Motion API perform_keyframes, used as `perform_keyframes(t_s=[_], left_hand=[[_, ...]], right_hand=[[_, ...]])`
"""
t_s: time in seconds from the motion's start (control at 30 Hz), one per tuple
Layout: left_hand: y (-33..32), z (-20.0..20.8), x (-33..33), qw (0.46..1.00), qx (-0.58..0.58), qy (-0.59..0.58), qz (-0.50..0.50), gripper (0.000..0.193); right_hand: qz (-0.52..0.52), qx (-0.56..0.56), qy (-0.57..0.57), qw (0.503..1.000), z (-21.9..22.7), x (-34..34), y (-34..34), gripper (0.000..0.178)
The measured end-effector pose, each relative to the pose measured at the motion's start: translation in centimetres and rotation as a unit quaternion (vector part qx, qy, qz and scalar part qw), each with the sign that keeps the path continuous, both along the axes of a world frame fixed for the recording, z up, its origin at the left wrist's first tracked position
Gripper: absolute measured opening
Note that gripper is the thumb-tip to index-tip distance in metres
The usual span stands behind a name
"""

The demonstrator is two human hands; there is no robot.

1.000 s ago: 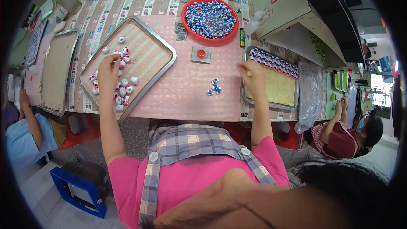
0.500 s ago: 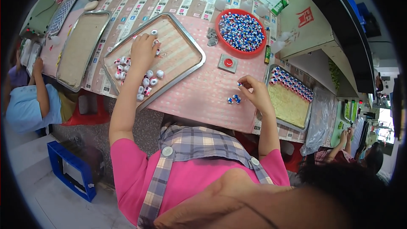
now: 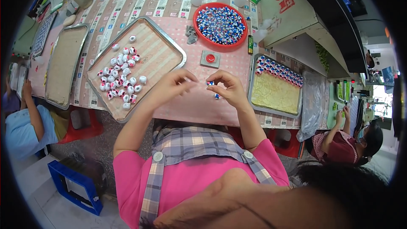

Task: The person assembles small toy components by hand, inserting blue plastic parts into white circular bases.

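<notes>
Just left of the red-buttoned pad's front, my left hand point(image 3: 179, 84) hovers over the pink cloth, its fingers curved and apart, with nothing visible between them. My right hand point(image 3: 228, 87) faces it closely, pinching a small blue, white and red bead-like piece point(image 3: 210, 83) between thumb and fingertips. Beneath those fingers, another such piece point(image 3: 217, 96) lies on the cloth. A metal tray point(image 3: 173, 44) at my left holds many round white pieces point(image 3: 123, 65) with pink and dark marks. A red round tub point(image 3: 199, 34) beyond my hands is heaped with blue, white and red pieces.
A grey block with a red button point(image 3: 210, 58) sits between hands and tub. At right, another tray point(image 3: 275, 93) carries rows of blue-topped pieces along its far end. An unloaded tray point(image 3: 63, 68) stands far left. Clear plastic point(image 3: 313, 101) lies right. Co-workers sit on both sides.
My left hand has left the white pieces in the tray and come right, beside my right hand. My right hand has moved slightly left, still pinching a small piece. The view has shifted.
</notes>
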State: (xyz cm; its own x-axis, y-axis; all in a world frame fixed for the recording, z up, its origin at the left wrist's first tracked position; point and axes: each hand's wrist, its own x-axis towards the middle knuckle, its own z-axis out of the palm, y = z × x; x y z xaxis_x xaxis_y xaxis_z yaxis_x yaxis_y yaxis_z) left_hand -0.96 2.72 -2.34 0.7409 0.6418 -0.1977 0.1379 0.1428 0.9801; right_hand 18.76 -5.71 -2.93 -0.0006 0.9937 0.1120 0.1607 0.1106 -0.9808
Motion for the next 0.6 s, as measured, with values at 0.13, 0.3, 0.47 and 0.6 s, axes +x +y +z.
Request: perform_keyframes(t_s=[0.13, 0.3, 0.47, 0.6], left_hand=[[-1.4, -1.8, 1.2, 0.997, -0.065, -0.037, -0.037, 0.015], [-1.8, -1.7, 1.8, 0.995, -0.084, -0.047, -0.035, 0.013], [-2.6, -2.1, 2.1, 0.995, 0.086, -0.023, 0.04, 0.012], [-2.6, -2.6, 2.1, 0.987, 0.14, -0.032, 0.067, 0.014]], right_hand=[[0.042, 0.034, -0.093, 0.994, 0.9, -0.3, -0.2, 0.019], [0.037, -0.051, 0.059, 0.996, 0.3, -0.3, -0.6, 0.019], [0.0, -0.179, 0.242, 0.954, -1.6, 0.0, -0.8, 0.015], [-0.026, -0.164, 0.23, 0.959, -2.1, 0.6, 0.1, 0.016]])
